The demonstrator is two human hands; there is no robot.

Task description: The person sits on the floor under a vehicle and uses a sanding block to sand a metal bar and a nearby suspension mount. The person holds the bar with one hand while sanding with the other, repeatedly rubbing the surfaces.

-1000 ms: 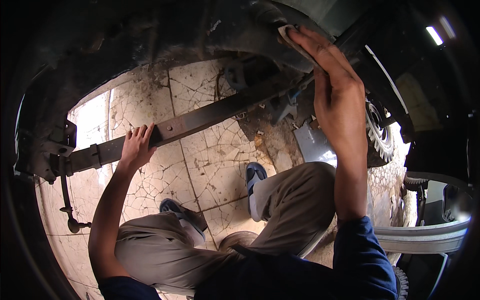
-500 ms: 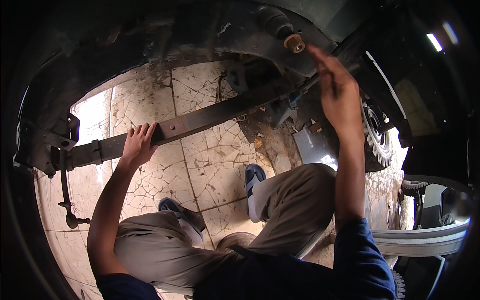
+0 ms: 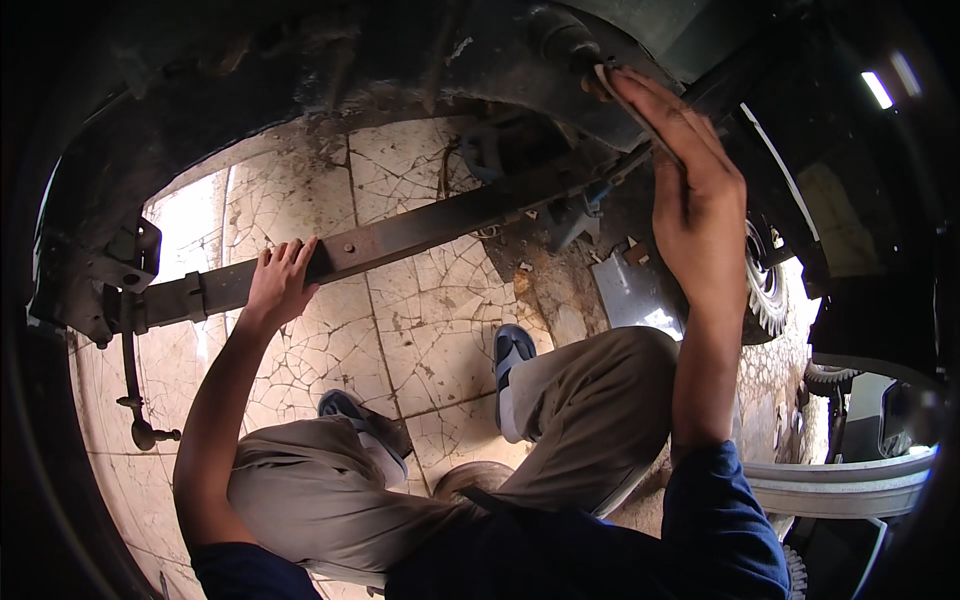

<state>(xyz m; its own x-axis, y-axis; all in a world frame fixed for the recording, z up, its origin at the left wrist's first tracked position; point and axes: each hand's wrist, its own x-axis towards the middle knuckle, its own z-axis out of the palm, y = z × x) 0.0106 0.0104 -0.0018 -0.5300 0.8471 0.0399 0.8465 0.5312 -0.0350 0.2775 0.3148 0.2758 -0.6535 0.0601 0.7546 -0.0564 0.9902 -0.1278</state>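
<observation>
Spring bar ran long from low left to high right; our left hand gripped its left part, fingers curled over, while our right hand pressed flat, fingers together, by its upper end.

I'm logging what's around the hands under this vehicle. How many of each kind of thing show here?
Hands: 2, left hand gripping the rusty bar, right hand raised to the dark underbody part
Long rusty bar: 1
Shoes: 2
Toothed wheel: 1
Hanging link rod: 1
Total: 7
</observation>
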